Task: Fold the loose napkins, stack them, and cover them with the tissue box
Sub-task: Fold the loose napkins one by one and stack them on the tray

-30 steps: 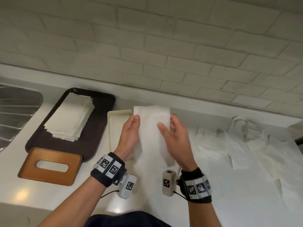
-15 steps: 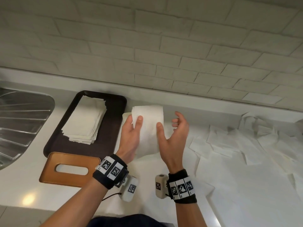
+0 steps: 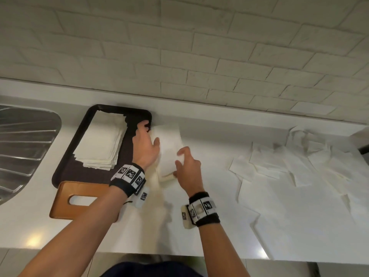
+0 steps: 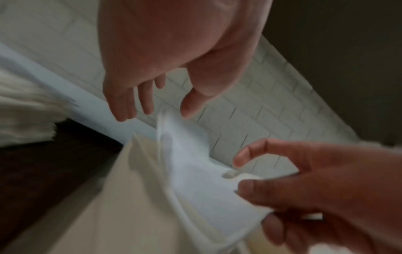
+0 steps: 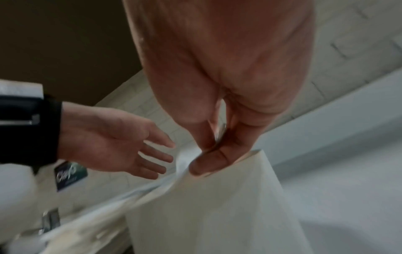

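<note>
Napkin [image 3: 169, 148], folded and white, hangs between both hands above the counter [image 3: 279, 226], just right of the dark tray [image 3: 65, 156]. In the right wrist view the right hand [image 3: 188, 166] pinches the napkin's near edge between thumb and fingers. The left hand [image 3: 145, 145] is spread with relaxed, nearly straight fingers at the napkin's left side, fingertips over the tray's far right corner; whether its thumb touches the sheet I cannot tell. The left wrist view is blurred but shows those fingers extended and apart.

On the tray, left of the hands, lies a stack of folded napkins [image 3: 99, 144], its edges slightly uneven. Touching the tray's near edge sits the brown tissue box cover [image 3: 65, 200] with an oval slot, partly hidden by the left forearm. A cream base [image 3: 153, 180] lies on the counter beneath the hands. Loose napkins [image 3: 295, 162] are scattered to the right across the counter. A steel sink drainboard [image 3: 24, 148] is at far left, and a white brick wall [image 3: 179, 47] runs behind.
</note>
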